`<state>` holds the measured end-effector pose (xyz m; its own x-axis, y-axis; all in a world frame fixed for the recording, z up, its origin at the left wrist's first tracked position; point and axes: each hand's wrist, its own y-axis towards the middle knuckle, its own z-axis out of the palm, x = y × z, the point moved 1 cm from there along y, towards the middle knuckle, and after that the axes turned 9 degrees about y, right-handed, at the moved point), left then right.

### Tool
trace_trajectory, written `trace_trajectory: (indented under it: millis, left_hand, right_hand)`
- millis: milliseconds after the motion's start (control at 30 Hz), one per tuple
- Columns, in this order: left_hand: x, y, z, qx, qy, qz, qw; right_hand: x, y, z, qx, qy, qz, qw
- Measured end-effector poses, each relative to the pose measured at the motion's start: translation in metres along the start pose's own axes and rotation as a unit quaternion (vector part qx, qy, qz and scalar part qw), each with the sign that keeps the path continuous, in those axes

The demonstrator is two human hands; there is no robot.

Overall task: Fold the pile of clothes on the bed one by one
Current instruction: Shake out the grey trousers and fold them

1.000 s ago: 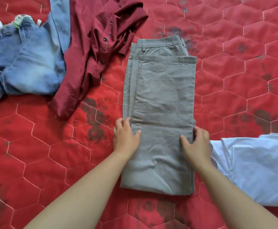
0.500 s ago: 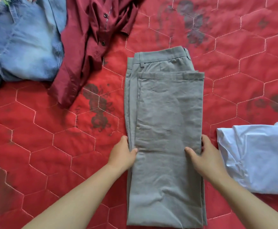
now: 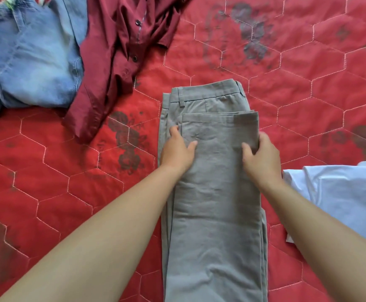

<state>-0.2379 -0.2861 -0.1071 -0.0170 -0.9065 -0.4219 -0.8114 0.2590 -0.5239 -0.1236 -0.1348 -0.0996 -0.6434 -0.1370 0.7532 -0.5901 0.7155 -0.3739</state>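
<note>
- The red quilt [image 3: 308, 94] carries everything; use its flat surface to keep the fold square.
- The grey trousers [image 3: 214, 192] lie at the centre, running toward 6 o'clock, legs already doubled up to just below the waistband.
- The jeans [image 3: 31, 62] and maroon shirt [image 3: 121, 57] wait at 10 and 11 o'clock, the white garment [image 3: 341, 192] at 4 o'clock.
- Your left hand [image 3: 177, 151] and right hand [image 3: 262, 158] pinch the upper layer's two edges, fingers closed on cloth; lift both sides evenly.
- Compared with half a second ago, both hands have moved toward 12 o'clock, nearer the hem.
</note>
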Motion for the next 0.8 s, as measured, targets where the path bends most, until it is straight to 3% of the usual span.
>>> trace_trajectory:
  millis: [100, 267, 333, 400, 500, 567, 633, 800]
  left_hand:
    - [0.007, -0.024, -0.004, -0.037, -0.029, 0.019, 0.999]
    - [-0.014, 0.014, -0.045, -0.129, -0.089, 0.051, 0.986]
    - [-0.024, 0.032, -0.053, -0.098, 0.012, 0.028, 0.995]
    - [-0.024, 0.027, -0.052, -0.068, 0.16, 0.023, 0.984]
    - [-0.003, -0.014, -0.025, -0.051, 0.306, 0.16, 0.937]
    - [0.025, -0.049, 0.004, 0.004, 0.348, 0.213, 0.913]
    - [0.056, -0.085, 0.032, 0.04, 0.374, 0.212, 0.902]
    - [0.108, -0.16, 0.071, 0.056, 0.362, 0.202, 0.908]
  right_hand:
    - [-0.006, -0.019, -0.005, 0.035, -0.031, 0.002, 0.999]
    - [0.042, 0.029, -0.014, -0.009, 0.031, -0.073, 0.997]
    - [0.052, 0.046, -0.01, -0.003, -0.006, -0.048, 0.999]
    - [0.045, 0.041, -0.006, 0.023, -0.133, -0.035, 0.99]
    - [0.014, -0.005, -0.001, 0.085, -0.265, -0.115, 0.954]
    - [-0.021, -0.045, 0.004, 0.148, -0.336, -0.142, 0.919]
    - [-0.054, -0.083, 0.005, 0.174, -0.374, -0.146, 0.899]
    - [-0.101, -0.148, -0.003, 0.169, -0.365, -0.16, 0.901]
